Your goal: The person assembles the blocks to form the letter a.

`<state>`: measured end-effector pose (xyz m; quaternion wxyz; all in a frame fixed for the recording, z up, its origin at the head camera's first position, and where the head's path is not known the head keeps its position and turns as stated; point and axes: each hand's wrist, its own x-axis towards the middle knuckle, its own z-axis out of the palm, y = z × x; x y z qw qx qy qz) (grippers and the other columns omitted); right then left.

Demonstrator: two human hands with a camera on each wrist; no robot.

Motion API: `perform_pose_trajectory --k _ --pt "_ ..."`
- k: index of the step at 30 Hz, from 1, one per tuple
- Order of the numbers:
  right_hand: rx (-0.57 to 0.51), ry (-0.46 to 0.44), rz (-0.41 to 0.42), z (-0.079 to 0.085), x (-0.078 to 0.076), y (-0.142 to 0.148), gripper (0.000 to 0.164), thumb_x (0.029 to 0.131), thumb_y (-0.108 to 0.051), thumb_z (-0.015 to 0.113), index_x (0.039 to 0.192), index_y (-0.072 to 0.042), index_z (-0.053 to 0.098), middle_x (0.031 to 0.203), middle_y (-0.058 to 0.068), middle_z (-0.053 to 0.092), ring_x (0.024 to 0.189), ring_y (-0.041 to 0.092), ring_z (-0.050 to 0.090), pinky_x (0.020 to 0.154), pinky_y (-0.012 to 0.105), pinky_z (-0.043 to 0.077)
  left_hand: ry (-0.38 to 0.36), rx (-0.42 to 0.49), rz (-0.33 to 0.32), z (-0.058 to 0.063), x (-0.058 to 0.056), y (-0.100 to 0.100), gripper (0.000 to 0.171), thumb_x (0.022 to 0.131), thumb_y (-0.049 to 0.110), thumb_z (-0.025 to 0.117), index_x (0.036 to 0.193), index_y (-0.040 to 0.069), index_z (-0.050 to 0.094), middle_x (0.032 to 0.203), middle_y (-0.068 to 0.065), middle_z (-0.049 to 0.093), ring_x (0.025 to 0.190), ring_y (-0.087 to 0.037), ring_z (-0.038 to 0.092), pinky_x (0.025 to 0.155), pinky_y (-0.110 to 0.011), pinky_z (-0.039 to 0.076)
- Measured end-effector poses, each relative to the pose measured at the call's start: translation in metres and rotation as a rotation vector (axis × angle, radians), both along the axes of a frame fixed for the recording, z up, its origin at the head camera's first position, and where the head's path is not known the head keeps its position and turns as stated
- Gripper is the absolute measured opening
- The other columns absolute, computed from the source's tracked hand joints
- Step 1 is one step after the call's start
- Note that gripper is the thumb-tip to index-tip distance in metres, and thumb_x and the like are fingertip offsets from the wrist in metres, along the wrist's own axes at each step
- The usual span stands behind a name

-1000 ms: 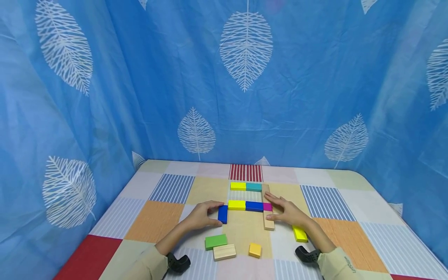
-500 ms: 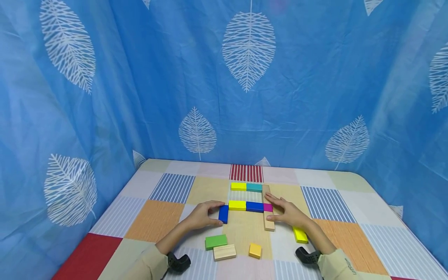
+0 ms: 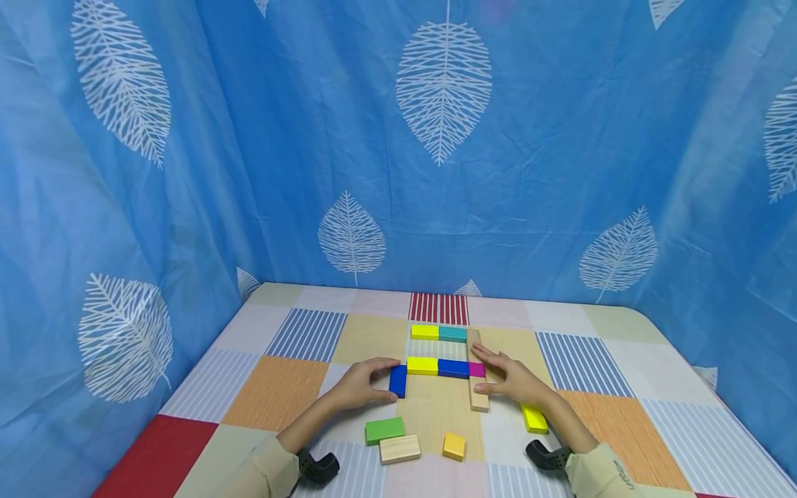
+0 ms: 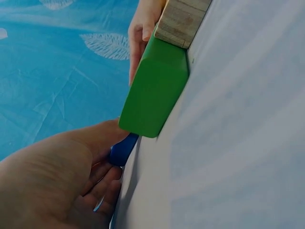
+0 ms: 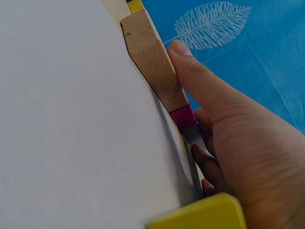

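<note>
In the head view my left hand (image 3: 361, 384) pinches a dark blue block (image 3: 398, 382) by its ends, thumb near and fingers far. That block lies beside the left end of a row: a yellow block (image 3: 422, 366), another blue block (image 3: 453, 369) and a small magenta block (image 3: 476, 370). Wooden blocks stand in line before and behind the magenta one. My right hand (image 3: 512, 377) spreads along this line, fingertips on the far wooden block (image 3: 474, 338) and thumb on the near wooden block (image 3: 479, 397). In the right wrist view its thumb rests along the wood (image 5: 155, 59).
Behind the row lie a yellow block (image 3: 425, 332) and a teal block (image 3: 452, 335). Nearer me are a green block (image 3: 384, 430), a pale wooden block (image 3: 400, 449) and an orange block (image 3: 454, 447). Another yellow block (image 3: 534, 418) sits under my right forearm. A blue curtain (image 3: 529, 173) encloses the table.
</note>
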<state>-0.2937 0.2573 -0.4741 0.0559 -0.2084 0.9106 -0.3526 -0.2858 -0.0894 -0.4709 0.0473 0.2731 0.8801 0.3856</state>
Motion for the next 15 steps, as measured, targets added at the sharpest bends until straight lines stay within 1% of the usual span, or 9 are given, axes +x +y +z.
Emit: perform_pose_trajectory --k 4,7,11,15 --pt "-0.003 -0.001 0.001 0.0 -0.001 0.0 0.08 0.076 -0.046 0.071 0.143 -0.019 0.036 0.149 0.004 0.025 0.135 0.04 0.015 0.105 0.059 0.008 -0.008 -0.002 0.001 0.002 0.0 0.0 0.063 0.076 0.03 0.076 0.131 0.011 0.052 0.131 -0.006 0.052 0.114 -0.024 0.05 0.091 -0.038 0.045" --pt "-0.002 -0.004 -0.005 -0.001 -0.001 0.0 0.08 0.076 -0.047 0.071 0.143 -0.02 0.036 0.149 0.003 0.025 0.135 0.039 0.015 0.105 0.06 0.008 0.014 0.012 -0.001 0.002 0.0 -0.001 0.064 0.077 0.031 0.075 0.133 0.01 0.05 0.133 -0.006 0.05 0.115 -0.023 0.05 0.09 -0.037 0.046" --pt "0.001 -0.008 -0.01 -0.002 -0.001 0.0 0.08 0.076 -0.047 0.07 0.143 -0.021 0.036 0.15 0.002 0.024 0.135 0.04 0.014 0.104 0.061 0.008 0.058 0.063 0.024 0.006 0.003 -0.004 0.06 0.08 0.029 0.073 0.131 0.007 0.051 0.132 -0.008 0.051 0.114 -0.023 0.051 0.088 -0.036 0.047" --pt "-0.005 -0.002 -0.005 -0.003 -0.002 0.001 0.079 0.076 -0.047 0.07 0.143 -0.021 0.036 0.15 0.002 0.025 0.135 0.041 0.014 0.103 0.062 0.008 0.078 0.129 0.055 0.013 0.011 -0.006 0.054 0.082 0.027 0.07 0.129 0.006 0.053 0.129 -0.006 0.053 0.112 -0.023 0.053 0.086 -0.036 0.048"
